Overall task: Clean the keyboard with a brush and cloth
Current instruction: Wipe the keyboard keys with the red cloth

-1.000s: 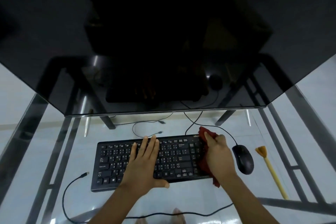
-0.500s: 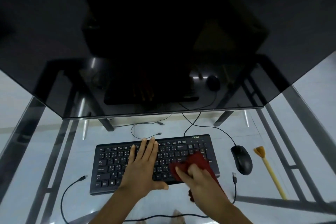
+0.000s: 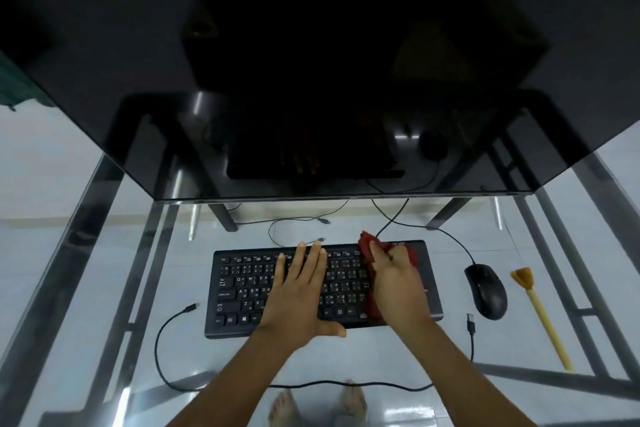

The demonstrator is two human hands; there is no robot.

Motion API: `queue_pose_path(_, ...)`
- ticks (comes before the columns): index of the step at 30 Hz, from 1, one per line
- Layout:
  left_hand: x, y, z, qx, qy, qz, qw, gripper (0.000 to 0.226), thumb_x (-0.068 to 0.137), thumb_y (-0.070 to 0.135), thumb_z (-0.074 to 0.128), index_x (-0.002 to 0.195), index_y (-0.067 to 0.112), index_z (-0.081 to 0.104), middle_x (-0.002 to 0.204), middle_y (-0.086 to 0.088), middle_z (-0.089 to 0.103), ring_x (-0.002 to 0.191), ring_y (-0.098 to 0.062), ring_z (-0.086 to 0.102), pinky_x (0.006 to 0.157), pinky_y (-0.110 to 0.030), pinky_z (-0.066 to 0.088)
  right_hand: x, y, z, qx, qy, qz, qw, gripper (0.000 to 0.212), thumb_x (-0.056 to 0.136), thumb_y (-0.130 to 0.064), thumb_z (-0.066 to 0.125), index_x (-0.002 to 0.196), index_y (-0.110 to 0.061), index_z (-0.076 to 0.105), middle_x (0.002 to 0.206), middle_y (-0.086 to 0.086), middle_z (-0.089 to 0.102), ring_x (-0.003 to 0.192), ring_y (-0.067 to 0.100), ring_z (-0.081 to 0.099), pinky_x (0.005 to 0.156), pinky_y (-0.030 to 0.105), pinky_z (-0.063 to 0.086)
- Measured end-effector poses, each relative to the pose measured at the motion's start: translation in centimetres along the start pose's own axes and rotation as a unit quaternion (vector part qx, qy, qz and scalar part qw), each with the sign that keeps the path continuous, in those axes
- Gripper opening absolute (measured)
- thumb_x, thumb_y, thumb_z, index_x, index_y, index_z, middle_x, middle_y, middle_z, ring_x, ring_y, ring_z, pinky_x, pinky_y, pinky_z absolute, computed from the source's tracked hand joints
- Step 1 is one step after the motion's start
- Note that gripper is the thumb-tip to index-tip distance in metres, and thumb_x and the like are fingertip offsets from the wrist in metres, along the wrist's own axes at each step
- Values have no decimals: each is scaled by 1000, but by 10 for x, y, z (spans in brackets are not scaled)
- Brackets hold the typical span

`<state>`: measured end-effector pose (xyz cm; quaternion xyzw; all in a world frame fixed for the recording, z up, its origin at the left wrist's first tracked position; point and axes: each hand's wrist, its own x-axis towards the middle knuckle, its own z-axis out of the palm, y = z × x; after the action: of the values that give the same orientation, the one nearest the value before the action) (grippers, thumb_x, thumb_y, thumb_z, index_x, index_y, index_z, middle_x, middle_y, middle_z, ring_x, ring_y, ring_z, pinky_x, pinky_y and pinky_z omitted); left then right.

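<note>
A black keyboard (image 3: 242,291) lies on a glass desk in front of me. My left hand (image 3: 299,295) rests flat on the middle keys, fingers spread, holding nothing. My right hand (image 3: 396,284) presses a dark red cloth (image 3: 367,243) onto the keyboard's right part, with cloth showing past the fingertips at the top edge and along the hand's left side. A yellow-handled brush (image 3: 540,315) with an orange tuft lies on the desk at the far right, apart from both hands.
A black mouse (image 3: 486,291) sits between keyboard and brush, its cable running up behind the keyboard. A large dark monitor (image 3: 311,80) overhangs the desk's back. Loose black cables (image 3: 162,340) with free plugs lie left, right and in front of the keyboard. Bare feet show through the glass.
My right hand swept the cloth from the keyboard's top right down to its lower middle, then back up to the top right. My left hand stayed flat on the keys.
</note>
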<state>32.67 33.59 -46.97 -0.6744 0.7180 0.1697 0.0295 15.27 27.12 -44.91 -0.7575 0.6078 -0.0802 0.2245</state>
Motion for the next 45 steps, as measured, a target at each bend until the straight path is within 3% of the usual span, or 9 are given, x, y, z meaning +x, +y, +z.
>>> queue_pose_path(4, -1, -1, 0, -16, 2, -2, 1000, 135, 62, 87, 49, 145, 12, -28, 155, -2, -31, 141, -23, -33, 117, -52, -13, -25, -27, 18, -9, -87, -166, 982, 25, 94, -19, 55, 120, -19, 58, 106, 2, 60, 93, 12, 58, 77, 25, 45)
queue_pose_path(13, -4, -6, -2, -49, 9, 17, 999, 137, 63, 79, 61, 147, 14, -26, 158, -1, -26, 141, -20, -31, 118, -50, -10, -55, -35, 13, 47, -108, -108, 987, 32, 91, -43, 59, 75, -17, 50, 67, 1, 61, 58, 16, 58, 58, 36, 48)
queue_pose_path(19, -31, -64, -13, -68, 33, -14, 997, 140, 56, 81, 63, 150, 19, -20, 154, -1, -30, 142, -18, -30, 113, -44, -20, -57, 5, 7, 3, -92, -41, 995, 11, 90, -24, 67, 100, -22, 63, 81, 7, 56, 61, 22, 57, 60, 44, 57)
queue_pose_path(21, -46, -86, -13, -60, 44, -71, 995, 140, 54, 83, 62, 151, 18, -16, 154, -6, -29, 141, -23, -31, 112, -47, -20, -61, -8, 20, 28, -118, -53, 991, 49, 88, -7, 62, 132, -28, 55, 99, 1, 50, 74, 20, 58, 70, 38, 59)
queue_pose_path(26, -68, -115, -2, -143, 39, -151, 977, 149, 41, 100, 36, 151, 14, -16, 161, -7, -12, 145, -18, -19, 117, -47, -8, -51, -31, 6, 83, -169, -84, 978, 29, 95, -39, 59, 95, -11, 53, 76, 2, 55, 49, 7, 58, 45, 25, 44)
queue_pose_path(29, -72, -121, 6, -181, 50, -141, 972, 145, 44, 101, 31, 150, 14, -16, 161, -1, -9, 147, -16, -11, 117, -45, -6, -25, -32, 5, 52, -55, 16, 997, 31, 100, -16, 50, 131, -14, 52, 101, 5, 54, 57, 13, 62, 54, 16, 53)
queue_pose_path(34, -70, -125, 7, -165, 63, -125, 976, 143, 47, 99, 32, 151, 12, -12, 162, -3, -6, 148, -18, -9, 117, -45, -6, -38, -59, 54, -48, -104, -188, 975, 41, 94, -12, 58, 133, -23, 54, 92, 0, 52, 69, 21, 58, 59, 28, 49)
queue_pose_path(39, -73, -125, 7, -124, 75, -118, 982, 142, 46, 101, 18, 151, 11, -13, 158, -1, -20, 144, -15, -21, 114, -43, -12, -2, -73, 32, 68, -9, -3, 998, 32, 96, -31, 54, 128, -33, 54, 114, 4, 58, 95, 22, 61, 74, 25, 47)
queue_pose_path(45, -72, -127, 7, -130, 81, -105, 983, 136, 55, 96, 35, 151, 13, -15, 156, 4, -22, 144, -13, -21, 117, -44, -12, -18, -109, 61, -23, -118, -246, 962, 28, 99, -36, 46, 124, -24, 55, 90, -3, 53, 73, 11, 54, 68, 31, 51)
